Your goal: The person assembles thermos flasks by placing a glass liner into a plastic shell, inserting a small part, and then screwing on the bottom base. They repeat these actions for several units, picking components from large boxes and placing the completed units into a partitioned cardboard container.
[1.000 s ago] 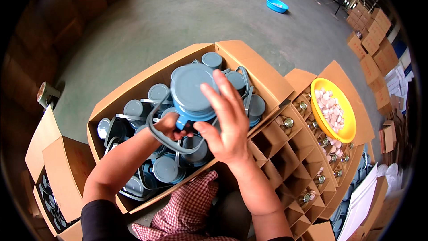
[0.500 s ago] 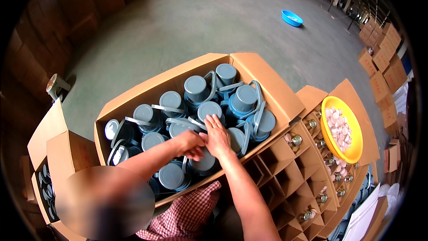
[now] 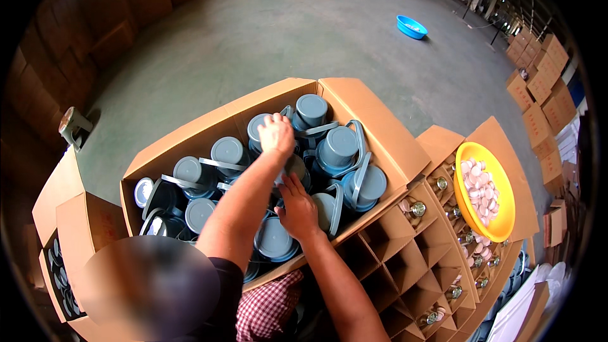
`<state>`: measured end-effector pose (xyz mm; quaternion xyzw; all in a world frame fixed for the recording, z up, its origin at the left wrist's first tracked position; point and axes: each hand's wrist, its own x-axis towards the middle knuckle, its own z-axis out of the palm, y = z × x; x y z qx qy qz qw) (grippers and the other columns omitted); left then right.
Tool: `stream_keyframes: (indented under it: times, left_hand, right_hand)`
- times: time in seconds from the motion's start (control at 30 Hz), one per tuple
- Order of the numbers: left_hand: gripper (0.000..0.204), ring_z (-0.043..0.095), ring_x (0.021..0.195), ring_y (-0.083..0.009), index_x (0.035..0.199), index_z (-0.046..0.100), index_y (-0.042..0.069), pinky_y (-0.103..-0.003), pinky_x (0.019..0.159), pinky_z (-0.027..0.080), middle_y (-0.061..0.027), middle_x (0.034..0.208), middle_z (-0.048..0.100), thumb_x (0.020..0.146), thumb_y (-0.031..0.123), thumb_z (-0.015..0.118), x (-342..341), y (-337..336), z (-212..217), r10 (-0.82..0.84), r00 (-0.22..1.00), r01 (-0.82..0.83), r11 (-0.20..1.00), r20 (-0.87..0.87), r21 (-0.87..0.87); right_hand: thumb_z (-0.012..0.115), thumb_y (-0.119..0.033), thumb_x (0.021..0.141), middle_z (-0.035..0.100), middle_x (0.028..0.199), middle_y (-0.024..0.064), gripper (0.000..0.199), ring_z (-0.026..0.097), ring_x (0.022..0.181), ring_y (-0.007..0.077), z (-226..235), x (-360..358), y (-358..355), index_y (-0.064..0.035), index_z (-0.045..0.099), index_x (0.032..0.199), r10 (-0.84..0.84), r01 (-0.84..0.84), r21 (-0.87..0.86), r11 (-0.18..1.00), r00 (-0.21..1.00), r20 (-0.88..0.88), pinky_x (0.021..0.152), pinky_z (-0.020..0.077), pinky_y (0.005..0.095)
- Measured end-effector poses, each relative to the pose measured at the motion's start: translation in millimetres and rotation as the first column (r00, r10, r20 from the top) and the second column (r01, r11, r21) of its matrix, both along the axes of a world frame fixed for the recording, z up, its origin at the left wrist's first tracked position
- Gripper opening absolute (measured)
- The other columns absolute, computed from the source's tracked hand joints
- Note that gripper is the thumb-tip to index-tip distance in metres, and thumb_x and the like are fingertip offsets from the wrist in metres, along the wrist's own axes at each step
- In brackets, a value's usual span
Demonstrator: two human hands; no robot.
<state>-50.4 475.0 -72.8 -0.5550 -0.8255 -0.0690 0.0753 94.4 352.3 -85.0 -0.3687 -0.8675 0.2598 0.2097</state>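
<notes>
Blue-grey container [image 3: 301, 170], long axis roughly vertical, was seated in the carton [image 3: 415, 155] between left hand [image 3: 277, 134] (far; fingers curled, grasp not discernible) and right hand [image 3: 298, 208], near, closer, fingers extended.

Containers [image 3: 342, 142] stand in the middle carton [image 3: 380, 120]; from it, an open carton [image 3: 88, 218] sits at eight o'clock, a divided carton [image 3: 405, 256] at four with a basin [image 3: 505, 225] of discs [image 3: 479, 190] upon its one-o'clock side
</notes>
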Motion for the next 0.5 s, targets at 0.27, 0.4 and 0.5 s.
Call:
stream_keyframes:
  times: [0.27,0.4,0.5]
  left_hand:
    - [0.017,0.056,0.095,-0.0335,0.092,0.061,0.004,-0.042,0.080,0.048,-0.0136,0.095,0.060,0.076,0.006,0.055,-64.1,-58.0,135.8,-0.206,0.978,0.185,0.825,-0.021,0.534]
    - [0.030,0.059,0.097,-0.0326,0.097,0.061,0.000,-0.037,0.086,0.048,-0.0135,0.101,0.064,0.068,-0.003,0.070,-33.7,-131.0,258.7,-0.436,0.888,0.404,0.588,-0.146,0.701]
    - [0.026,0.061,0.090,-0.0328,0.095,0.060,0.001,-0.035,0.078,0.050,-0.0134,0.099,0.064,0.070,-0.004,0.067,3.6,-216.9,314.7,-0.656,0.728,0.538,0.367,-0.200,0.759]
  right_hand:
    - [0.070,-0.010,0.076,0.042,0.143,0.0106,0.053,0.029,0.139,0.0275,-3.0,-3.3,-2.6,-0.0040,0.054,0.126,0.023,-0.024,-0.023,0.999,0.999,-0.044,0.110,0.0316,0.0374]
    - [0.068,-0.005,0.077,0.052,0.134,0.0111,0.050,0.044,0.130,0.0258,-9.3,6.1,6.1,-0.0013,0.055,0.125,-0.196,-0.092,-0.472,0.877,0.827,-0.526,0.107,0.0344,0.0327]
    - [0.064,-0.014,0.085,0.058,0.127,0.0043,0.043,0.053,0.117,0.0207,-1.6,24.6,12.2,-0.0100,0.056,0.127,-0.636,-0.106,-0.737,0.668,0.432,-0.639,0.097,0.0408,0.0377]
